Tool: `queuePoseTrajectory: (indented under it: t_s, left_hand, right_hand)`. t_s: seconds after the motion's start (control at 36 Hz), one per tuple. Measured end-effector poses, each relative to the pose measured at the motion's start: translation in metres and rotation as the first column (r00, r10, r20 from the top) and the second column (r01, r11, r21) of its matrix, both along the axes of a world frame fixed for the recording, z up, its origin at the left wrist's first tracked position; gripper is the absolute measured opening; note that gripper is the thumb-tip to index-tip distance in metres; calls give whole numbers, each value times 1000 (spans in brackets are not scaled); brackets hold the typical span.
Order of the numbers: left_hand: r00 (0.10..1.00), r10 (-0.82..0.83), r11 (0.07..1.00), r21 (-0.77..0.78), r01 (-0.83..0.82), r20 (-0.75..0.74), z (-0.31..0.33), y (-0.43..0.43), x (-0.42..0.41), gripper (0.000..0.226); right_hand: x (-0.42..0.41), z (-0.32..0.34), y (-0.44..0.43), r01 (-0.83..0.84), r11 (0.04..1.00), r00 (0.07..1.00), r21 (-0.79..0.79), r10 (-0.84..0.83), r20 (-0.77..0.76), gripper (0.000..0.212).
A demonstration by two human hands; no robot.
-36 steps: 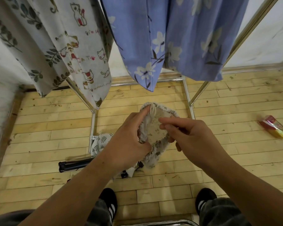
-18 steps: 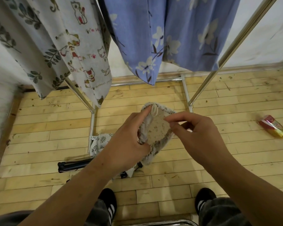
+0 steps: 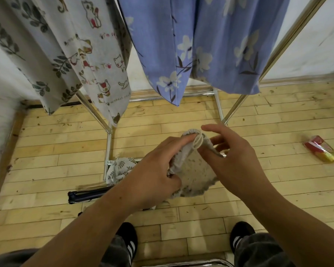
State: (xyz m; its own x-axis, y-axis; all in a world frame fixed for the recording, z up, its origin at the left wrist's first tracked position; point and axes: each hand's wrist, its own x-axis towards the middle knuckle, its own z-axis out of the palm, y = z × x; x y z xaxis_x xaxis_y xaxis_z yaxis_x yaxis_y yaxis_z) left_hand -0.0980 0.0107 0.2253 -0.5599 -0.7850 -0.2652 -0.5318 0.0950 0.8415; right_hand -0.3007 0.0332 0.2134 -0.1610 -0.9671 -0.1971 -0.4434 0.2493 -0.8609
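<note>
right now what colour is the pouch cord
Off-white cord on the pouch; head view.

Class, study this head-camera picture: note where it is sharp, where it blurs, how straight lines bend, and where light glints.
Head view: pouch, left hand and right hand sharp; far left edge smeared; rack poles splay outward, wide-angle distortion; soft even light, glints on the poles and floor wrapper.

Probably a home laundry corner: printed cloths (image 3: 96, 60) on a metal drying rack (image 3: 108, 143), wooden floor (image 3: 278, 116).
</note>
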Motion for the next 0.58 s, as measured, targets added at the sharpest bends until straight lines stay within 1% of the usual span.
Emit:
queuePoseTrajectory:
  t_s: [0.06,0.11,0.17,0.25,0.33,0.44,0.58]
  left_hand:
    - [1000,10,1000,-4,-10,-10,1,0,0,89]
    - [999,31,999,-17,-31,-12,1,-1,0,86]
    - [998,61,998,-25,-61,-8,1,-2,0,78]
    - [992,124,991,-42,-124,-1,-1,-3,2,66]
    - [984,177,984,-24,-177,0,-3,-4,3,54]
    - [971,237,971,5,-237,-1,-7,-6,4,41]
    - [967,255,967,11,-255,15,-9,-7,3,37]
  right_hand:
    - [0,0,0,8,1000,1000,10,-8,16,18]
    - [1,2,0,21,999,998,28,-22,58,12]
    - [2,4,0,27,998,996,49,-31,87,12]
    - [4,7,-1,26,997,997,79,-32,75,15]
    - [6,10,-2,29,994,997,109,-37,67,19]
    - [8,14,-2,50,989,994,141,-64,93,23]
    - [9,19,-1,58,979,986,193,-87,142,25]
